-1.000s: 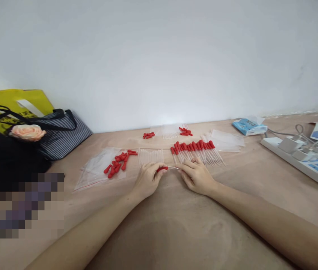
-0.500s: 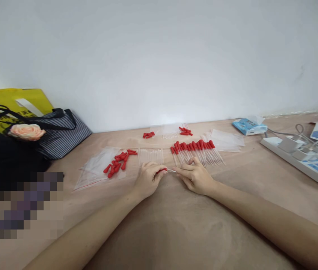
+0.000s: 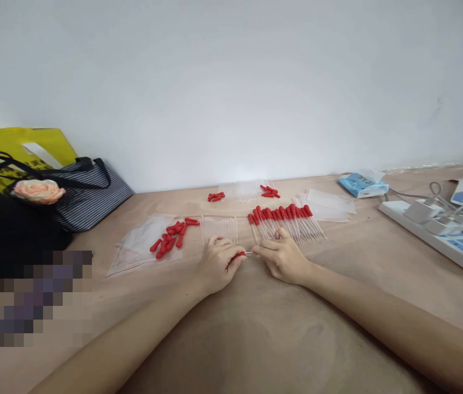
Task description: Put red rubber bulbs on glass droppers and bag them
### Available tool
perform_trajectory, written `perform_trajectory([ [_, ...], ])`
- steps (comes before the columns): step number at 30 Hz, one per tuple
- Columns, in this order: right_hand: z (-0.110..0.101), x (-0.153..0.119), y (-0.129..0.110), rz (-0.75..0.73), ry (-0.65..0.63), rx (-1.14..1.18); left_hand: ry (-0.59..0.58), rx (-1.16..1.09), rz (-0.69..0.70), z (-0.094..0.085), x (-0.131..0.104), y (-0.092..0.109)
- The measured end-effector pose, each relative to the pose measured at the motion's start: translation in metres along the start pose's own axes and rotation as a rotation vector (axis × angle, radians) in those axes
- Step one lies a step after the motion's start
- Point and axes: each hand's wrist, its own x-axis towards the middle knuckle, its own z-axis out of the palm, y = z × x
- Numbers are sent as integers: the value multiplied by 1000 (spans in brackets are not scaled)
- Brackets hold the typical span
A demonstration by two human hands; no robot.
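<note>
My left hand (image 3: 222, 264) pinches a red rubber bulb (image 3: 239, 254), most of it hidden by the fingers. From the bulb a thin clear glass dropper tube (image 3: 249, 253) runs across to my right hand (image 3: 282, 257), whose fingertips are closed on its other end. Just beyond my left hand lies a row of bare glass tubes (image 3: 218, 225). Past my right hand several droppers with red bulbs (image 3: 282, 212) lie side by side, tips toward me. Loose red bulbs (image 3: 169, 241) rest on clear plastic bags (image 3: 136, 246) to the left.
Farther back are two small groups of red bulbs (image 3: 216, 196) with short tubes (image 3: 247, 197) between them. More plastic bags (image 3: 325, 205), a blue tissue pack (image 3: 362, 185) and a power strip (image 3: 420, 221) sit on the right. Bags, including a striped one (image 3: 92, 197), stand at left.
My left hand has shifted slightly right with the bulb, closer to my right hand. Less of the glass tube shows between the hands now.
</note>
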Motion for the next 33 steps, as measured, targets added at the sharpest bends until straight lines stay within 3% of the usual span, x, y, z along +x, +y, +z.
perform_trajectory([
  [13,3,3,-1,13,-36,97,-19,0,-8,0,1,0],
  [18,-2,3,0,44,-79,17,12,8,-50,-1,0,-6],
  [26,-3,-1,-3,54,-33,-36,42,-43,-104,0,-2,-9],
  [29,-2,0,-2,127,-12,-39,143,-27,-176,-1,-1,-8],
  [33,-1,11,2,371,13,-2,250,-30,-285,-2,1,-10],
])
